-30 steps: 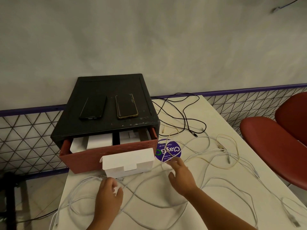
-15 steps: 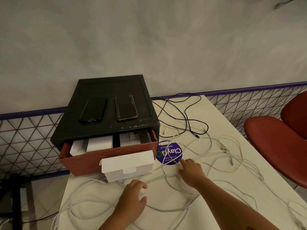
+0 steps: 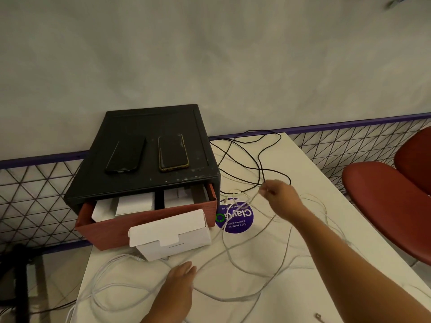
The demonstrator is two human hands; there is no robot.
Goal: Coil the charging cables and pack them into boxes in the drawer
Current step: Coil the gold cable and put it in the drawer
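Observation:
Several white charging cables (image 3: 233, 259) lie tangled across the white table (image 3: 310, 173). My right hand (image 3: 278, 197) is raised above the purple sticker and pinches one white cable, which hangs down in a loop from its fingers. My left hand (image 3: 180, 282) lies flat on the table over a cable, fingers straight. An open white box (image 3: 171, 236) stands in front of the red drawer (image 3: 144, 226), which is pulled out of a black cabinet (image 3: 149, 122) and holds several white boxes (image 3: 135, 203).
Two phones (image 3: 172, 152) lie on top of the cabinet. A black cable (image 3: 258, 157) trails at the table's back. A round purple sticker (image 3: 235, 219) is on the table. A red chair (image 3: 384, 206) stands at the right; a wire fence runs behind.
My right hand has risen from the table and moved away from me, lifting a white cable with it. My left hand slid right along the table.

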